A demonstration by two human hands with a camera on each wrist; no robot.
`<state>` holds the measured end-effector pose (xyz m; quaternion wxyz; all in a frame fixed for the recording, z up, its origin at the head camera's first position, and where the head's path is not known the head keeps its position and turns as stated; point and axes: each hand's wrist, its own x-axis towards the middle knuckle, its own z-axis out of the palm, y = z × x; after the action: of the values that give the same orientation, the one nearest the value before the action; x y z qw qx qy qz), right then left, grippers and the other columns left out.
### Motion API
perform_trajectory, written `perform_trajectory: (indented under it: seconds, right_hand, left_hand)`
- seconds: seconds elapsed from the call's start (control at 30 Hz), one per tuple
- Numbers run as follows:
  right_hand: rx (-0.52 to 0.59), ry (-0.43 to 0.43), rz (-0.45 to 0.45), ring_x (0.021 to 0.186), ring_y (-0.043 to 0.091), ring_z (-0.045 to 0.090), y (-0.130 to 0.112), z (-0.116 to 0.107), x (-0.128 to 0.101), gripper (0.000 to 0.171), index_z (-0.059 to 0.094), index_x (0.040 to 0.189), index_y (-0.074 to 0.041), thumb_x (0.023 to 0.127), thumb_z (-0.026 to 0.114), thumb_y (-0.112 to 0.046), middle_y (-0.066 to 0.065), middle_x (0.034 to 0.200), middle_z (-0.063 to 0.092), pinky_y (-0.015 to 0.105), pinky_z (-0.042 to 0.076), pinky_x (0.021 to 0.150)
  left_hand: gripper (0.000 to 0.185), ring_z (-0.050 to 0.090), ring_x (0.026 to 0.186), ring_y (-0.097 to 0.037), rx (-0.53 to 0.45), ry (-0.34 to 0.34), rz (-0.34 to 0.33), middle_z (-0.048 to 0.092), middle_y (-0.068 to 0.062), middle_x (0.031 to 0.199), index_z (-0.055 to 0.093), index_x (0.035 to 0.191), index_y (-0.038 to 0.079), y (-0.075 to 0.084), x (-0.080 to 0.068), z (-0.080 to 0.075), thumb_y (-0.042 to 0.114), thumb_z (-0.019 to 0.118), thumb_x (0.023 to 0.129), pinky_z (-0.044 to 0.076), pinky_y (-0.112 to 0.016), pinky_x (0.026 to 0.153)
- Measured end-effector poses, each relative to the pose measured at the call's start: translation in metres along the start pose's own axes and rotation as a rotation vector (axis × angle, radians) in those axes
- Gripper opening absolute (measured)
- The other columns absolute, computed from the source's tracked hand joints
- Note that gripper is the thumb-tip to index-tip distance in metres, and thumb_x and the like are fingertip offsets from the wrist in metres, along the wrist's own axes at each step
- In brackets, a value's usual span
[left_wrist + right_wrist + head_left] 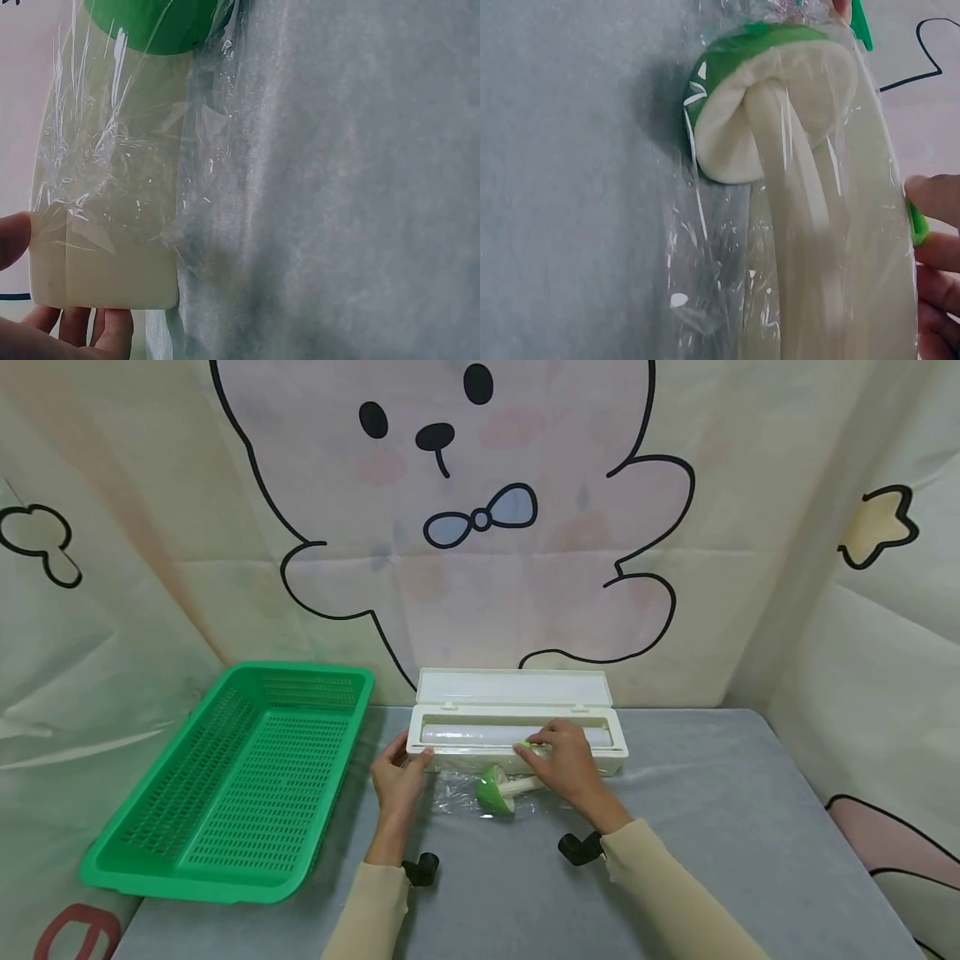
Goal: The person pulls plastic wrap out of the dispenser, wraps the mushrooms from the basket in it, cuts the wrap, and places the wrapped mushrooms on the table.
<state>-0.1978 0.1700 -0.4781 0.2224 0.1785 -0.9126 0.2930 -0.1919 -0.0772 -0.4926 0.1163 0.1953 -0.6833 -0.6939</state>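
Note:
A white cling film dispenser (pixel 517 763) stands on the table with its lid (pixel 513 687) tipped up and a film roll (pixel 480 735) inside. My left hand (pixel 397 781) grips its left end, thumb at the front edge and fingers around the end face. Thumb and fingers of my right hand (pixel 562 760) pinch a small green slide cutter (pixel 918 223) on the front edge, right of the middle. Clear cling film (pixel 112 172) hangs down the front onto the table. Wrapped in it, a mushroom with a green cap (pixel 496 790) and white stem (pixel 791 165) lies against the dispenser's front.
A green perforated plastic basket (pixel 300 852) stands left of my left forearm. The grey cloth-covered table (pixel 720 827) reaches back to a printed curtain (pixel 480 585) close behind the dispenser. Black wrist mounts (pixel 581 849) stick out near both wrists.

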Motion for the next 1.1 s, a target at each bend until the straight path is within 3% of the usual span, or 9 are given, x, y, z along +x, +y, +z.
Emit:
perform_trajectory:
  seconds: [0.23,0.5,0.67,0.83,0.97,1.1]
  right_hand:
    - [0.006,0.037,-0.005,0.077,0.029,0.061,-0.003,-0.001,0.002,0.02,0.079,0.079,0.0,0.078,0.089,-0.017,0.009,0.079,0.065,0.046,0.049,0.073]
    - [-0.015,-0.001,0.024,0.083,0.032,0.062,0.019,-0.024,-0.005,0.016,0.078,0.081,0.0,0.079,0.088,-0.013,0.01,0.084,0.067,0.051,0.05,0.078]
    - [-0.034,0.022,0.035,0.081,0.033,0.06,0.036,-0.038,-0.016,0.017,0.079,0.083,0.002,0.077,0.089,-0.011,0.01,0.084,0.065,0.052,0.049,0.075]
    - [-0.039,0.076,0.034,0.081,0.034,0.058,0.042,-0.038,-0.022,0.021,0.078,0.086,0.003,0.077,0.089,-0.012,0.012,0.084,0.063,0.054,0.047,0.075]
    - [-0.078,0.167,0.121,0.091,0.04,0.052,0.044,-0.034,-0.029,0.045,0.072,0.101,0.008,0.074,0.091,-0.023,0.02,0.096,0.058,0.059,0.039,0.086]
    - [-0.112,0.224,0.294,0.103,0.044,0.039,0.045,-0.032,-0.037,0.083,0.057,0.122,0.013,0.07,0.091,-0.042,0.028,0.113,0.045,0.061,0.028,0.092]
  left_hand:
    - [0.05,0.057,0.115,-0.033,0.004,0.011,-0.018,0.062,-0.022,0.128,0.062,0.136,-0.001,0.0,0.002,0.001,-0.001,0.076,0.088,0.052,-0.039,0.09]
    - [0.051,0.057,0.114,-0.033,-0.003,0.011,-0.028,0.062,-0.021,0.128,0.061,0.136,-0.001,0.002,0.002,-0.001,-0.001,0.076,0.088,0.053,-0.03,0.083]
    - [0.05,0.057,0.114,-0.032,-0.001,0.006,-0.032,0.061,-0.021,0.128,0.061,0.137,0.0,0.003,0.002,-0.003,-0.001,0.075,0.089,0.052,-0.033,0.086]
    - [0.05,0.057,0.115,-0.033,0.002,0.009,-0.045,0.062,-0.021,0.129,0.062,0.136,-0.001,0.0,0.002,-0.001,0.0,0.076,0.088,0.052,-0.035,0.087]
    - [0.05,0.057,0.115,-0.032,0.002,0.011,-0.048,0.062,-0.021,0.129,0.062,0.136,-0.001,-0.002,0.001,0.0,-0.001,0.076,0.088,0.051,-0.039,0.091]
    - [0.05,0.056,0.117,-0.032,0.006,0.009,-0.045,0.061,-0.02,0.129,0.061,0.137,0.0,-0.002,0.0,0.0,0.0,0.075,0.089,0.051,-0.044,0.094]
